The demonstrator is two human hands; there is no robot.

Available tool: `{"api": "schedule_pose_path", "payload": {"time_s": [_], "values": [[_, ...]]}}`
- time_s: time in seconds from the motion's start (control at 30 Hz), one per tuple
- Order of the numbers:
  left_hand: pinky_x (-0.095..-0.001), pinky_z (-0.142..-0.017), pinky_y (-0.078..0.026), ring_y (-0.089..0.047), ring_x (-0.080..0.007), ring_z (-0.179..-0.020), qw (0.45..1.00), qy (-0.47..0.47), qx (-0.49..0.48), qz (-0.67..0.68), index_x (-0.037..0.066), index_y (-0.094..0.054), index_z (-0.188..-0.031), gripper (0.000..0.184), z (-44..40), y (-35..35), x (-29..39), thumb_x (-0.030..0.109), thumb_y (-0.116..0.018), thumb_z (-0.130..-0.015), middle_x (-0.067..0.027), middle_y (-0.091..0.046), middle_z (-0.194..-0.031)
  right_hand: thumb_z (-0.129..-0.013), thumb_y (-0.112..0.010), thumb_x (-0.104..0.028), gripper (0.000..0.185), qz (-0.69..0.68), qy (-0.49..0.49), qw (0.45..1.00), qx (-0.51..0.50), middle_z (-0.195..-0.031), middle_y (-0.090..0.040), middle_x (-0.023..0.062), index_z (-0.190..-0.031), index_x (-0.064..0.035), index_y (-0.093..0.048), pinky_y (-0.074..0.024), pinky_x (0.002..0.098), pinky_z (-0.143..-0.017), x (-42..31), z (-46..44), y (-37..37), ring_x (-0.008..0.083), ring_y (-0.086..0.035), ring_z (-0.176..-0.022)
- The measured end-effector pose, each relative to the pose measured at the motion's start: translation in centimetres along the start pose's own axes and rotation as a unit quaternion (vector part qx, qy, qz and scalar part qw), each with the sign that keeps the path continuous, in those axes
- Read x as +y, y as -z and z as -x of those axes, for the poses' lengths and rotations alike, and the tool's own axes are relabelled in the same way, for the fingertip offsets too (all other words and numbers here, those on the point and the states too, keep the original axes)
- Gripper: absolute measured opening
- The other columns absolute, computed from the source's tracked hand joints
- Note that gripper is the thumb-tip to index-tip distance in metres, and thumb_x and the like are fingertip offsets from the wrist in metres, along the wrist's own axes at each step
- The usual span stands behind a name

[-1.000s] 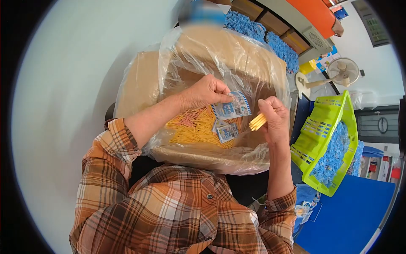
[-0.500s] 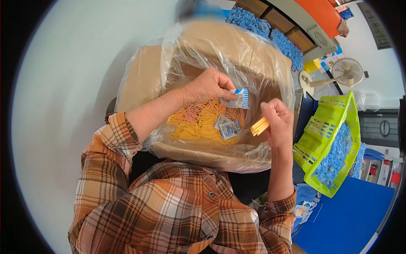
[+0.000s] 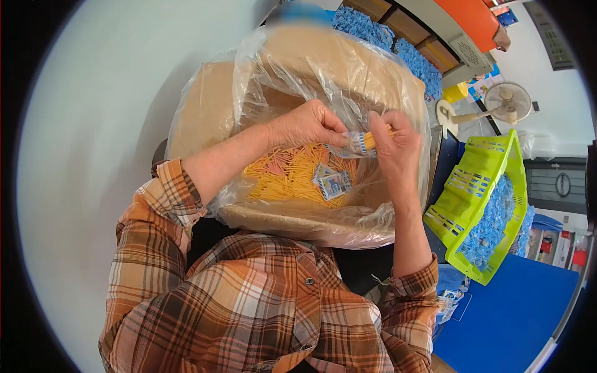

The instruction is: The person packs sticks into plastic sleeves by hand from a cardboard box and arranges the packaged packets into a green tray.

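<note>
My left hand [image 3: 311,124] pinches the edge of a small clear packet with blue-and-white printing [image 3: 354,144] above the box. My right hand [image 3: 398,140] is closed around a bundle of thin yellow sticks [image 3: 370,140], whose ends meet the packet's opening; how far in they reach I cannot tell. Below, loose yellow and pink sticks [image 3: 280,180] cover the bottom of a cardboard box [image 3: 317,53] lined with a clear plastic bag [image 3: 249,87]. A few printed packets [image 3: 334,184] lie on the sticks.
At the right, a tilted lime-green basket [image 3: 469,180] holds many blue packets [image 3: 491,217], beside a blue board [image 3: 510,317]. A fan [image 3: 507,102] stands behind it. More blue packets [image 3: 364,28] are heaped at the back. A pale wall [image 3: 112,155] runs along the left.
My right hand has moved left and up, bringing the yellow sticks to the packet. My left hand stays nearly in place, still pinching the packet.
</note>
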State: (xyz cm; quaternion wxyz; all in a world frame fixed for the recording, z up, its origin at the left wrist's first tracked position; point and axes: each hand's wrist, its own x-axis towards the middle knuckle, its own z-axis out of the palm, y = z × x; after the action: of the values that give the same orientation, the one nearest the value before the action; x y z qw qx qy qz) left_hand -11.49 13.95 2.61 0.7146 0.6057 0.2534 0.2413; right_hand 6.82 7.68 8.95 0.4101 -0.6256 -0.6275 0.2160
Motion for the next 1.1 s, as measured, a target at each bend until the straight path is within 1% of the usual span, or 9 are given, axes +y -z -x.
{"api": "schedule_pose_path", "payload": {"time_s": [0.27,0.4,0.63,0.7,0.73,0.87,0.97,1.0,1.1], "values": [[-0.0224,-0.068,-0.047,-0.056,-0.0047,-0.075,0.998,-0.019,0.015,0.059,-0.001,-0.072,-0.089,0.013,-0.6,0.3,-1.4,0.011,-0.069,-0.086,0.0006,-0.067,-0.080,-0.084,-0.070,-0.015,0.017,-0.026,0.004,0.999,0.030,-0.077,-0.064,0.0084,-0.089,-0.0008,-0.064,-0.0487,0.0275,-0.063,0.1,2.2,-0.1,0.0119,-0.058,-0.067],[-0.0248,-0.073,-0.050,-0.061,-0.0077,-0.080,0.990,0.009,-0.003,-0.140,-0.004,-0.070,-0.097,0.019,-0.1,0.2,0.2,0.012,-0.064,-0.088,-0.0039,-0.069,-0.087,-0.080,-0.071,-0.010,0.015,0.019,0.110,0.993,0.042,-0.079,-0.064,0.0105,-0.092,-0.0023,-0.066,-0.0510,0.0302,-0.065,1.4,5.1,-1.7,0.0166,-0.061,-0.068],[-0.0297,-0.087,-0.050,-0.063,-0.0154,-0.094,0.989,0.017,-0.096,-0.112,-0.004,-0.065,-0.109,0.033,-0.3,0.9,-0.7,0.023,-0.063,-0.089,-0.0096,-0.068,-0.101,-0.077,-0.071,-0.004,0.015,-0.026,-0.117,0.993,-0.001,-0.080,-0.065,0.0048,-0.092,-0.0018,-0.068,-0.0453,0.0247,-0.061,0.4,18.4,13.4,0.0094,-0.057,-0.069],[-0.0296,-0.086,-0.049,-0.062,-0.0150,-0.093,0.989,0.046,-0.108,-0.094,-0.003,-0.064,-0.110,0.036,0.1,0.9,0.0,0.026,-0.065,-0.088,-0.0088,-0.068,-0.100,-0.076,-0.072,-0.003,0.018,-0.058,-0.192,0.975,0.100,-0.084,-0.065,0.0010,-0.093,-0.0004,-0.068,-0.0472,0.0241,-0.064,2.7,24.3,18.4,0.0082,-0.057,-0.075],[-0.0295,-0.086,-0.049,-0.062,-0.0149,-0.093,0.988,0.067,-0.108,-0.090,-0.003,-0.064,-0.110,0.038,-0.1,0.4,0.6,0.027,-0.067,-0.087,-0.0084,-0.068,-0.099,-0.072,-0.070,0.007,0.025,0.035,-0.252,0.956,0.148,-0.090,-0.067,0.0045,-0.097,0.0010,-0.069,-0.0504,0.0238,-0.073,4.5,27.5,21.9,0.0116,-0.063,-0.082],[-0.0299,-0.081,-0.049,-0.062,-0.0149,-0.089,0.966,0.116,-0.174,-0.153,-0.002,-0.065,-0.108,0.035,-0.8,-1.1,3.5,0.025,-0.068,-0.085,-0.0076,-0.067,-0.097,-0.079,-0.065,-0.002,0.023,0.223,-0.326,0.867,0.304,-0.087,-0.066,0.0032,-0.102,0.0009,-0.067,-0.0483,0.0238,-0.065,12.1,37.1,33.9,0.0100,-0.059,-0.074],[-0.0300,-0.078,-0.049,-0.062,-0.0158,-0.087,0.911,0.036,-0.259,-0.318,-0.004,-0.067,-0.099,0.027,-2.2,-1.7,4.0,0.021,-0.065,-0.086,-0.0099,-0.068,-0.092,-0.075,-0.068,-0.010,0.027,0.282,-0.370,0.849,0.250,-0.072,-0.063,0.0046,-0.100,0.0023,-0.066,-0.0449,0.0304,-0.056,20.4,43.8,41.1,0.0136,-0.054,-0.062],[-0.0321,-0.074,-0.051,-0.063,-0.0169,-0.081,0.896,0.051,-0.260,-0.355,-0.005,-0.067,-0.096,0.024,-2.7,-1.9,3.3,0.016,-0.063,-0.086,-0.0116,-0.068,-0.085,-0.075,-0.067,-0.011,0.030,0.344,-0.411,0.818,0.210,-0.079,-0.067,0.0103,-0.102,0.0020,-0.066,-0.0486,0.0325,-0.063,19.1,42.3,40.1,0.0164,-0.059,-0.068],[-0.0407,-0.066,-0.051,-0.067,-0.0291,-0.074,0.819,0.008,-0.194,-0.540,0.006,-0.071,-0.081,0.016,-5.0,-2.8,-1.7,0.019,-0.067,-0.075,-0.0150,-0.069,-0.080,-0.078,-0.066,-0.013,0.037,0.475,-0.265,0.798,0.258,-0.106,-0.066,0.0200,-0.110,0.0059,-0.063,-0.0471,0.0399,-0.087,19.7,42.2,38.5,0.0323,-0.062,-0.095]]}}
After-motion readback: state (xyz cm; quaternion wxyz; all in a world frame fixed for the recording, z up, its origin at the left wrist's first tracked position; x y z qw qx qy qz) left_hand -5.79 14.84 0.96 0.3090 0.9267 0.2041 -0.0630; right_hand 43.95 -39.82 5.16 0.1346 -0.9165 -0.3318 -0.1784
